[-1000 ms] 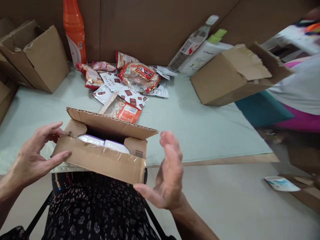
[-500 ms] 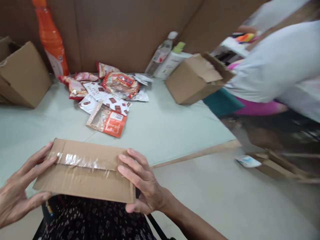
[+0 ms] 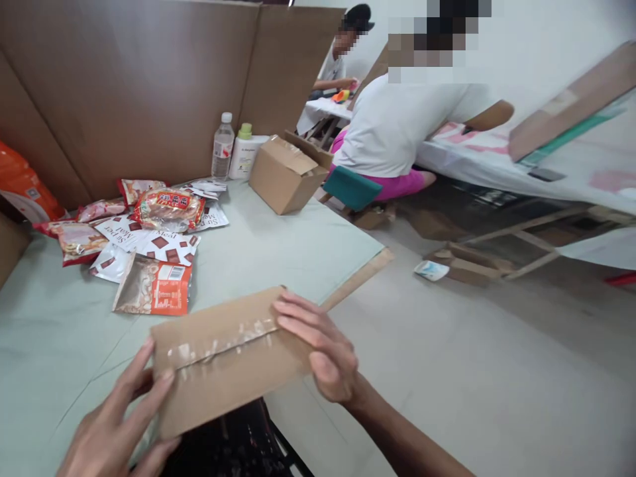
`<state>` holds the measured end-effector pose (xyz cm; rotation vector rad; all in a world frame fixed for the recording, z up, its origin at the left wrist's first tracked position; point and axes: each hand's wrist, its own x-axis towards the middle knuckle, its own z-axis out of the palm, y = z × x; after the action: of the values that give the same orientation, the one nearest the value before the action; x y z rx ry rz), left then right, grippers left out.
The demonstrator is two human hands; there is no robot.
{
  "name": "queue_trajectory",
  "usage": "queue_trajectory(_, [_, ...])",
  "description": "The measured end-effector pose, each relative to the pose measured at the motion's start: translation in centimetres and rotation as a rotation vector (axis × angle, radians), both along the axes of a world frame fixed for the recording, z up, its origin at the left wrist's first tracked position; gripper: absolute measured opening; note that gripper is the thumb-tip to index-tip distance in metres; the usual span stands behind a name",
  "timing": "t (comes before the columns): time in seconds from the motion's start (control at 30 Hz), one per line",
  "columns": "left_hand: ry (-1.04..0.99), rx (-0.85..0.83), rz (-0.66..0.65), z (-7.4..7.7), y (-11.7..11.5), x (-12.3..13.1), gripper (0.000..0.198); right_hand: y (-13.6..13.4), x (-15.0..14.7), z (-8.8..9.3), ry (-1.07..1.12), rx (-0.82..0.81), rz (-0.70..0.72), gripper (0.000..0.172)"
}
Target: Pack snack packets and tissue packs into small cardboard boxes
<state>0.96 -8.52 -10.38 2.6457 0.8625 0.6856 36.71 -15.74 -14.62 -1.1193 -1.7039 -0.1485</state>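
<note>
Between my two hands is a closed cardboard box (image 3: 223, 381), held over my lap at the table's near edge. Clear tape runs along the seam on its upper face. My left hand (image 3: 116, 421) grips the left end, fingers on the top face and thumb low at the near corner. Around the right end, my right hand (image 3: 320, 344) has its fingers over the top and side. Beyond the box lies an orange-and-brown pouch (image 3: 171, 291), beside white packets with brown squares (image 3: 166, 246) and a red-printed clear snack packet (image 3: 169, 211).
At the back of the green table (image 3: 268, 248) stand a clear bottle (image 3: 223, 152), a white green-capped bottle (image 3: 242, 158) and an open carton (image 3: 278, 179). An orange bottle (image 3: 24, 185) is far left. Right, a person in white (image 3: 397, 126) sits near a floor carton (image 3: 464, 262).
The view has swung to the right, so the table things sit further left. The box has turned in my hands' hold, its right end now higher in view. Both hands stay on it.
</note>
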Motion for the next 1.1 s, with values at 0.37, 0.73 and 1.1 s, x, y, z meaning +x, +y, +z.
queue_trajectory(0.37, [0.407, 0.04, -0.511, 4.5, 17.1, 32.5, 0.053, 2.3, 17.6, -1.7, 0.085, 0.104, -0.752, 0.046])
queue_trajectory(0.73, [0.322, 0.171, -0.366, 3.0, 19.8, 48.7, 0.054, 5.2, 24.7, -3.4, -0.084, -0.049, -1.031, 0.054])
queue_trajectory(1.1, [0.237, -0.26, -0.41, 2.7, 13.6, 38.5, 0.051, 6.3, 25.5, -3.6, -0.114, -0.107, -1.049, 0.061])
